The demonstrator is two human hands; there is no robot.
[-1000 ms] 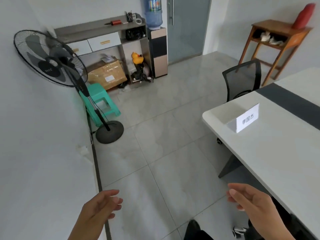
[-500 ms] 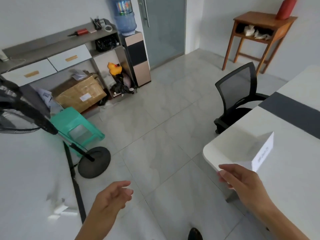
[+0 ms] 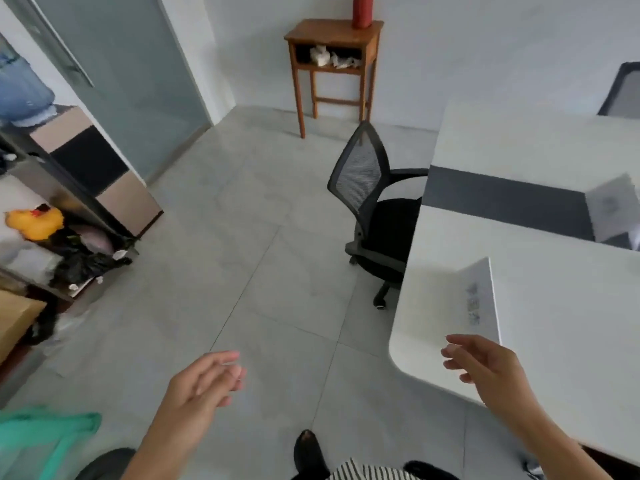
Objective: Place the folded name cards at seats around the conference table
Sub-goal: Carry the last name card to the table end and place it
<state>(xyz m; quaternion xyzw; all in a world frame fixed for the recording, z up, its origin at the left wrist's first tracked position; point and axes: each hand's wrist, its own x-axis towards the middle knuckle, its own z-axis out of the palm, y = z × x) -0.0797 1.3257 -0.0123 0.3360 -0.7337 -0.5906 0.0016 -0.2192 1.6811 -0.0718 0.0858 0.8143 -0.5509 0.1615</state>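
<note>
A folded white name card (image 3: pixel 476 299) stands near the rounded corner of the white conference table (image 3: pixel 561 327), its printed side blurred. A second folded card (image 3: pixel 611 211) stands farther back on the table's dark centre strip. My right hand (image 3: pixel 485 370) hovers over the table corner just in front of the near card, fingers loosely curled, holding nothing. My left hand (image 3: pixel 204 382) hangs over the floor to the left, fingers relaxed and empty.
A black mesh office chair (image 3: pixel 370 206) is tucked against the table's left side. A wooden side table (image 3: pixel 332 64) with a red object stands at the back wall. Shelving, a water dispenser (image 3: pixel 86 161) and a yellow duck toy (image 3: pixel 34 221) line the left. Grey tile floor lies between.
My view has swung right and closer to the table. The near card now stands edge-on beside my right hand, and a second card has come into view. Both hands stay empty.
</note>
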